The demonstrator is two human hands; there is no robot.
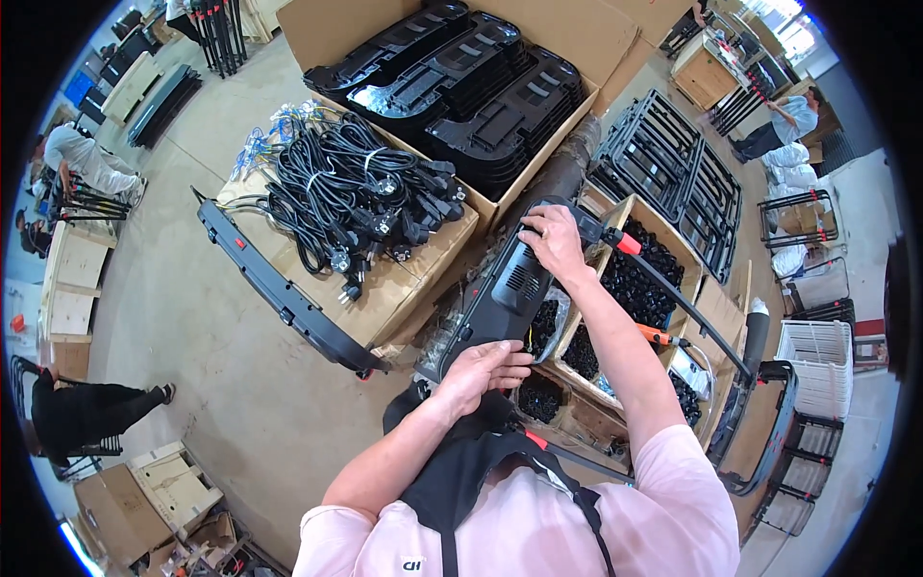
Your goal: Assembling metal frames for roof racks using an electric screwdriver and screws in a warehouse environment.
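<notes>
A long black plastic housing (510, 288) with vent slots lies slanted in front of me, its far end toward the upper right. My right hand (556, 240) grips its far end, fingers curled over the top and side. Beside the near end's right edge is my left hand (484, 373), palm turned inward and fingers stretched to the right, thumb a little apart. I see nothing held between those fingers. A thin yellow wire end (529, 338) shows close to the left fingertips.
Left of the housing, bundled black power cables (356, 192) lie on a cardboard box (413, 298), with a long dark rail (279, 298) leaning against it. Behind stands a carton of stacked black panels (490, 125). A wooden parts bin (687, 288) and an orange power screwdriver (659, 335) are at the right.
</notes>
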